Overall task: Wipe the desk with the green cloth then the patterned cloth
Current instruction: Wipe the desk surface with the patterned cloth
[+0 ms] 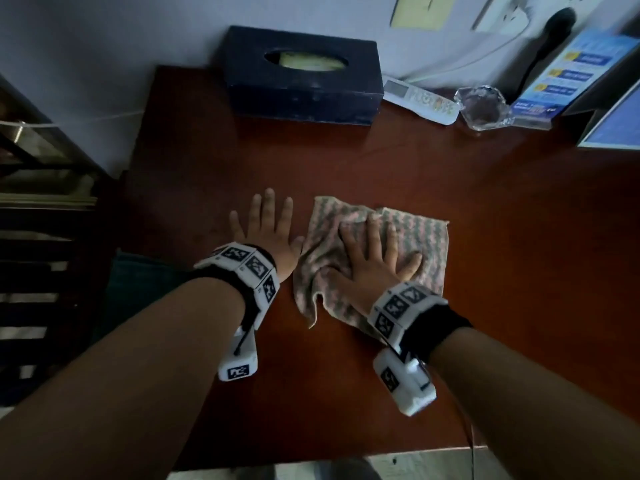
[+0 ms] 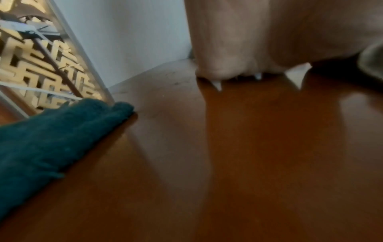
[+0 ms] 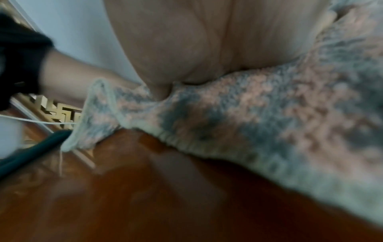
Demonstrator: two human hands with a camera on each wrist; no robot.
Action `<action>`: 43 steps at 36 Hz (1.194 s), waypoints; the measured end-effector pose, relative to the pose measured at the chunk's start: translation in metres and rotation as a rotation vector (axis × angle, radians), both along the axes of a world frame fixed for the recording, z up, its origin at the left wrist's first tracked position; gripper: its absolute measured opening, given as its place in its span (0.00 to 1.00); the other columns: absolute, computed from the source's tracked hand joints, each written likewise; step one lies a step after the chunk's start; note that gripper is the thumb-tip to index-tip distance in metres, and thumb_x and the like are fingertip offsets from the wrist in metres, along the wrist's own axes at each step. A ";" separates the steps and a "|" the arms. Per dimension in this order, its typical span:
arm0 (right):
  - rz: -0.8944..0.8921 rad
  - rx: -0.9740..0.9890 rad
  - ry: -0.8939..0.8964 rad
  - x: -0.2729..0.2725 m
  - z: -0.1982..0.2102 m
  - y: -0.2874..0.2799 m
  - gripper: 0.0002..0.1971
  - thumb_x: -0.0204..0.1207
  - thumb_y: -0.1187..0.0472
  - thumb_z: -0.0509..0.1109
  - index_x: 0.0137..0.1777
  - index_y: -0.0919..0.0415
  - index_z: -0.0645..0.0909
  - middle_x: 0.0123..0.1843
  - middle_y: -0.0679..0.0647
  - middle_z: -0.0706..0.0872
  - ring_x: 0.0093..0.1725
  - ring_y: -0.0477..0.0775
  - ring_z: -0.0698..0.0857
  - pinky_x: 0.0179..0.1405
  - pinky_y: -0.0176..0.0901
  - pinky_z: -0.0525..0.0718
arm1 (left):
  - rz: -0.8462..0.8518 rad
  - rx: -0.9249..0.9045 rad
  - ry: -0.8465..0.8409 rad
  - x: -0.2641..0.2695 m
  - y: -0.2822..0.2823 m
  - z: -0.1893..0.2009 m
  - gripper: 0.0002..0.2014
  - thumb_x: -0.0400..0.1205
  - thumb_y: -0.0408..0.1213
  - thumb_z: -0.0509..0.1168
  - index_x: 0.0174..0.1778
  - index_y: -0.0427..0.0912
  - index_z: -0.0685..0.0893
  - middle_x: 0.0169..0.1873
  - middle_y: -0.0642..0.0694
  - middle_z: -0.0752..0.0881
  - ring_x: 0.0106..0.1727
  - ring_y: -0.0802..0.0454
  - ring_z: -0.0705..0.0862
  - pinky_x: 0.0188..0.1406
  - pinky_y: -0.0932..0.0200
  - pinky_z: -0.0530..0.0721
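A pink-and-grey patterned cloth (image 1: 412,237) lies crumpled on the reddish-brown desk (image 1: 485,209). My right hand (image 1: 375,251) presses flat on it with fingers spread; the right wrist view shows the palm (image 3: 186,41) on the patterned cloth (image 3: 269,114). My left hand (image 1: 266,226) rests flat on the bare wood just left of the cloth, fingers straight. The dark green cloth (image 2: 47,135) lies at the desk's left edge (image 1: 138,275), partly under my left forearm.
A dark tissue box (image 1: 301,77) stands at the back by the wall. A white remote (image 1: 419,98), a glass ashtray (image 1: 485,105) and a blue leaflet stand (image 1: 568,77) fill the back right. A lattice shelf (image 1: 41,188) sits left of the desk.
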State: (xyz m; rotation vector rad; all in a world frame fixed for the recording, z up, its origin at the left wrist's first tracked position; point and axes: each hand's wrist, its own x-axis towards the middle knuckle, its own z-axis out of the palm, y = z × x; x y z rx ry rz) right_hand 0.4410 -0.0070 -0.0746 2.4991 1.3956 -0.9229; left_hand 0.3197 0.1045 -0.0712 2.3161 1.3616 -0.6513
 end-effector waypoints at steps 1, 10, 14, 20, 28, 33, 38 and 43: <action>0.004 -0.003 0.000 0.005 -0.001 0.008 0.37 0.74 0.27 0.48 0.78 0.28 0.32 0.80 0.44 0.20 0.77 0.57 0.20 0.67 0.82 0.27 | -0.001 -0.012 0.006 0.000 0.000 0.000 0.32 0.87 0.54 0.39 0.80 0.51 0.29 0.79 0.46 0.25 0.80 0.46 0.27 0.78 0.35 0.32; 0.060 -0.001 -0.040 0.047 0.005 0.081 0.37 0.76 0.28 0.47 0.79 0.31 0.31 0.81 0.46 0.23 0.80 0.59 0.24 0.68 0.82 0.31 | -0.006 -0.063 0.038 -0.001 0.004 -0.002 0.32 0.86 0.57 0.35 0.78 0.51 0.24 0.77 0.46 0.21 0.79 0.44 0.25 0.77 0.35 0.32; 0.072 0.014 -0.056 0.075 0.003 0.106 0.38 0.72 0.24 0.45 0.78 0.30 0.32 0.82 0.45 0.25 0.81 0.60 0.27 0.68 0.82 0.33 | -0.005 -0.053 0.034 -0.001 0.004 -0.005 0.32 0.86 0.57 0.36 0.78 0.52 0.25 0.77 0.46 0.22 0.79 0.45 0.25 0.76 0.35 0.33; 0.033 0.008 -0.072 0.143 -0.005 0.116 0.46 0.59 0.15 0.37 0.76 0.28 0.29 0.82 0.43 0.27 0.80 0.60 0.27 0.75 0.77 0.38 | -0.002 -0.061 0.041 -0.001 0.004 -0.005 0.33 0.86 0.58 0.36 0.78 0.52 0.24 0.77 0.46 0.21 0.79 0.45 0.24 0.76 0.35 0.33; -0.188 0.032 -0.109 0.165 -0.001 0.093 0.47 0.61 0.18 0.42 0.80 0.33 0.33 0.83 0.47 0.26 0.80 0.64 0.27 0.75 0.77 0.39 | -0.010 -0.075 0.050 -0.002 0.004 -0.002 0.33 0.85 0.58 0.35 0.77 0.51 0.22 0.76 0.46 0.20 0.79 0.45 0.24 0.76 0.34 0.32; -0.089 0.011 -0.151 0.116 -0.004 0.089 0.48 0.63 0.17 0.34 0.81 0.38 0.35 0.83 0.50 0.27 0.80 0.62 0.26 0.71 0.82 0.34 | -0.012 -0.069 0.070 -0.002 0.004 -0.002 0.33 0.85 0.59 0.35 0.77 0.51 0.23 0.76 0.46 0.20 0.79 0.44 0.24 0.76 0.34 0.33; 0.087 0.029 -0.093 0.052 0.002 0.078 0.38 0.77 0.29 0.45 0.81 0.39 0.32 0.82 0.50 0.25 0.79 0.61 0.24 0.68 0.84 0.31 | -0.006 -0.071 0.055 -0.001 0.004 -0.001 0.33 0.86 0.58 0.36 0.79 0.51 0.26 0.76 0.47 0.20 0.79 0.45 0.25 0.77 0.34 0.34; 0.207 -0.011 -0.039 0.043 0.002 0.079 0.38 0.75 0.27 0.47 0.81 0.35 0.35 0.81 0.48 0.22 0.79 0.60 0.22 0.68 0.83 0.30 | -0.001 -0.072 0.069 0.000 0.004 0.000 0.33 0.85 0.59 0.36 0.82 0.49 0.33 0.77 0.47 0.21 0.79 0.45 0.25 0.77 0.34 0.34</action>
